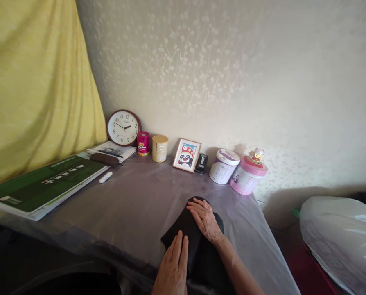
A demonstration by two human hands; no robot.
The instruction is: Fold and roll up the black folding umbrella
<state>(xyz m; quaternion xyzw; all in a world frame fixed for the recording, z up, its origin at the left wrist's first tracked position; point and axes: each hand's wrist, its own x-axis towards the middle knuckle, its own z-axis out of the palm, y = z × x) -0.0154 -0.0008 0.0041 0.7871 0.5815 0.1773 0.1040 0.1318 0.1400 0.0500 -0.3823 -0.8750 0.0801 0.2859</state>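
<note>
A black folded cloth (183,223) lies near the front edge of the table, partly covered by my hands and forearm; its exact kind I cannot make out. My left hand (173,260) rests on its near left part with the fingers stretched out and lying flat. Farther up, my right hand (204,219) is laid palm down on the cloth's far part, its fingers extended toward the left. Neither hand grips the cloth; both press on it from above.
Covering the table is a clear plastic sheet (134,213). Along the wall stand a clock (124,128), a pink tin (143,143), a yellow-lidded can (160,148), a framed panda picture (187,155) and two tubs (224,166). A green book (44,182) lies left.
</note>
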